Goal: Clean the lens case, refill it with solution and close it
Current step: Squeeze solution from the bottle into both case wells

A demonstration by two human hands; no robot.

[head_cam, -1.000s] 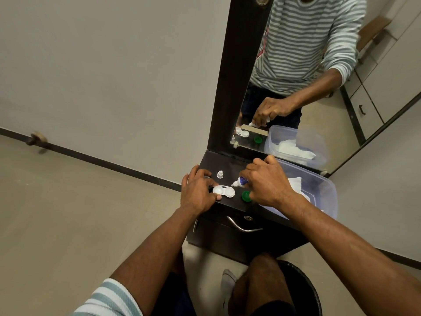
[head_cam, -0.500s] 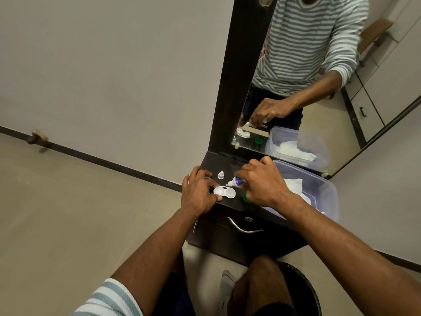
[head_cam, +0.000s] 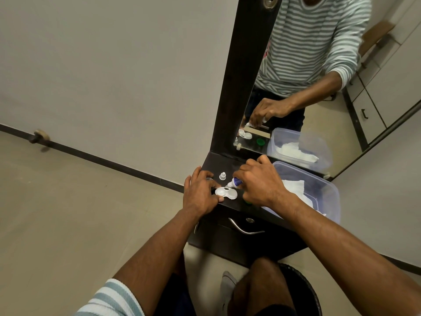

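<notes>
My right hand (head_cam: 262,185) has tipped the bottle (head_cam: 234,183), fingers wrapped round it, so its nozzle now meets the open case (head_cam: 225,194) near the shelf's (head_cam: 211,163) front edge, left hand (head_cam: 200,192) pinching the case steady: refill starting.

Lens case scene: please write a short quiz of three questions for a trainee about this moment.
1. True or false: the right hand tilts the solution bottle with its tip toward the lens case.
2. What does the left hand do? A) steadies the lens case B) lifts the plastic tub C) pulls the drawer handle
3. Which small clear part stands on the counter behind the case?

Key: 1 true; 2 A; 3 the bottle cap.
</notes>
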